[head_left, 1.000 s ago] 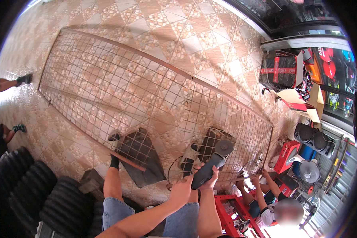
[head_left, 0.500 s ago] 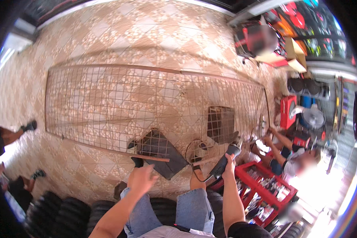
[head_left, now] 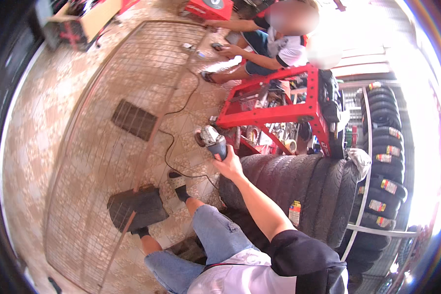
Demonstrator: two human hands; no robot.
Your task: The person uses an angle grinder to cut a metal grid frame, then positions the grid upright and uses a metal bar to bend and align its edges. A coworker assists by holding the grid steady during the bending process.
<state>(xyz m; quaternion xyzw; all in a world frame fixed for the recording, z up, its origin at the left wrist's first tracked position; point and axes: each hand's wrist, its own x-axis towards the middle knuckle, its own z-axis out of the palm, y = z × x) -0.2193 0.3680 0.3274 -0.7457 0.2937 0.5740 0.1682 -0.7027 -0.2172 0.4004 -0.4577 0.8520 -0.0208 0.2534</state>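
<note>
Upper left: an opened cardboard box (head_left: 105,19) stands on the tiled floor (head_left: 29,147). Left half: a wire mesh panel (head_left: 100,152) with a rust-brown frame lies slanting across the floor. 2 dark flat pieces (head_left: 137,208) are noted – the upper under the mesh, the lower near the wearer's feet. The left hand is out of view; its state cannot be told. Centre: the right hand (head_left: 229,165) is closed around the body of an angle grinder (head_left: 213,141), held just left of a red tool cart (head_left: 306,113). A dark cable (head_left: 169,159) curves over the floor. Upper centre-right: a co-worker (head_left: 291,50) sits low. Right: tyres (head_left: 299,181) stand in a row – others hang racked behind.
</note>
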